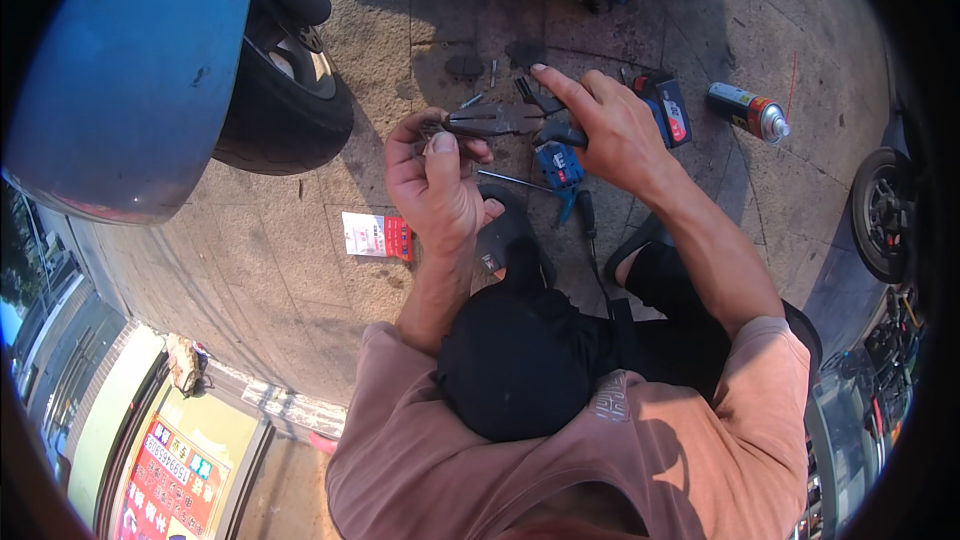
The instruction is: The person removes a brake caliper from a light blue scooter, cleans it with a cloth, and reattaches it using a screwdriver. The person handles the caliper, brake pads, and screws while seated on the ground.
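Observation:
My right hand [618, 135] is closed around the handles of a pair of pliers [500, 120], its index finger stretched out along the far side. The pliers' jaws point left and reach my left hand [436, 175]. There, thumb and fingers pinch a small thin metal piece [431, 127] at the jaw tips; its exact kind is too small to make out. Beyond the pliers, two flat dark pieces [465, 66] and small metal pins [493, 73] lie on the paving. Below my right hand rests a blue power tool [560, 166].
A tyre [325, 115] under a blue body panel stands at left. To the right lie a battery pack [672, 112], a spray can [748, 112] and a thin red straw [794, 82]. A red-and-white packet [377, 236] lies left of my foot. Another wheel [882, 215] is far right.

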`<state>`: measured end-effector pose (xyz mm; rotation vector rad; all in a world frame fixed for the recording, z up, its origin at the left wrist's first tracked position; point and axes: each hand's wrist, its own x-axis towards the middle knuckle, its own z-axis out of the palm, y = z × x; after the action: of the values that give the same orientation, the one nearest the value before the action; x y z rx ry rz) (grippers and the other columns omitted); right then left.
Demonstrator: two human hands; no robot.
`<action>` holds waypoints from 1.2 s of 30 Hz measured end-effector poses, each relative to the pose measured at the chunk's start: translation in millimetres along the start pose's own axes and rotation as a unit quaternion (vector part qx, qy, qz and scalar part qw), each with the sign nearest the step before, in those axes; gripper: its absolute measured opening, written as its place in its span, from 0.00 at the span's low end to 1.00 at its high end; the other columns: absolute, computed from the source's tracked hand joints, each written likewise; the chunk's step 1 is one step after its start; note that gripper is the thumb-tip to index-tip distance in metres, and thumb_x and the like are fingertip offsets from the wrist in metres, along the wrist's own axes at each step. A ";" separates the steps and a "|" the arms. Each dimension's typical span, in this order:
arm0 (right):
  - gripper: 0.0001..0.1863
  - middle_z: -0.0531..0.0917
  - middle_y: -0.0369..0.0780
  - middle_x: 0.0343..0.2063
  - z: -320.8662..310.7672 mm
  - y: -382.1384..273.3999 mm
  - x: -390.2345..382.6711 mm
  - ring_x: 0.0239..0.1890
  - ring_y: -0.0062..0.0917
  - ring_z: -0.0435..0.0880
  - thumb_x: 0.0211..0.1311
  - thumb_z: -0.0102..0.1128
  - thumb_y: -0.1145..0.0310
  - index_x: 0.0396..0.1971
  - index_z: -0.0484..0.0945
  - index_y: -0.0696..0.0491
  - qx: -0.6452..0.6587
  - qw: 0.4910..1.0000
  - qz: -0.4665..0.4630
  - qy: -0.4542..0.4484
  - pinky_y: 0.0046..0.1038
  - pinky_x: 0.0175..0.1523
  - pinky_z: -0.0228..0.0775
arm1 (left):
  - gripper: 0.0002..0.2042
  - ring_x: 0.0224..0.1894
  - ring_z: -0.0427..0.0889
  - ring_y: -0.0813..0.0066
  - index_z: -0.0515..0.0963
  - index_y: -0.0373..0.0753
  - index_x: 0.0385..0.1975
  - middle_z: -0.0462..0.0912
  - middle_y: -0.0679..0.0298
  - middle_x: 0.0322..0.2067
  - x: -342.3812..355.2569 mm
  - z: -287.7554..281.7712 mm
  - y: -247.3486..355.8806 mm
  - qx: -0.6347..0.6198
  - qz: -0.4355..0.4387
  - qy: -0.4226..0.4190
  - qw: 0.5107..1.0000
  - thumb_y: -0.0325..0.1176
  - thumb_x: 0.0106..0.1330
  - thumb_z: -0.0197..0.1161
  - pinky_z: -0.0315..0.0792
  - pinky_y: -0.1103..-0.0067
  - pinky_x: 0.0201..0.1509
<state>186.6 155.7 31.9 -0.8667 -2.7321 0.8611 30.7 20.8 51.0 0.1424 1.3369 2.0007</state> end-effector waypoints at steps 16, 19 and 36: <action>0.37 0.84 0.39 0.49 -33.6 7.4 1.9 0.48 0.37 0.82 0.52 0.67 0.76 0.66 0.73 0.43 0.021 0.998 0.013 -0.054 0.37 0.51 0.75 | 0.15 0.37 0.85 0.65 0.70 0.35 0.55 0.80 0.53 0.47 7.4 -14.7 -1.3 -0.045 0.023 -0.060 0.997 0.26 0.70 0.60 0.83 0.69 0.39; 0.34 0.84 0.40 0.45 -32.6 6.8 2.8 0.46 0.38 0.83 0.55 0.65 0.74 0.64 0.74 0.41 0.083 0.995 -0.011 -0.044 0.38 0.45 0.78 | 0.15 0.37 0.85 0.64 0.70 0.35 0.55 0.80 0.53 0.48 5.7 -15.6 -1.3 -0.049 0.012 -0.068 0.996 0.26 0.71 0.60 0.83 0.69 0.39; 0.38 0.80 0.40 0.44 -36.0 -5.1 1.5 0.47 0.38 0.80 0.54 0.68 0.71 0.68 0.70 0.38 -0.032 0.997 -0.014 -0.072 0.38 0.44 0.78 | 0.16 0.35 0.85 0.67 0.71 0.33 0.55 0.84 0.54 0.40 3.8 -12.0 2.4 -0.037 -0.009 -0.082 0.996 0.27 0.70 0.61 0.82 0.72 0.37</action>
<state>193.7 170.3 64.4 -0.8041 -2.9031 0.8652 21.2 13.5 46.5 0.2548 1.1546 1.9753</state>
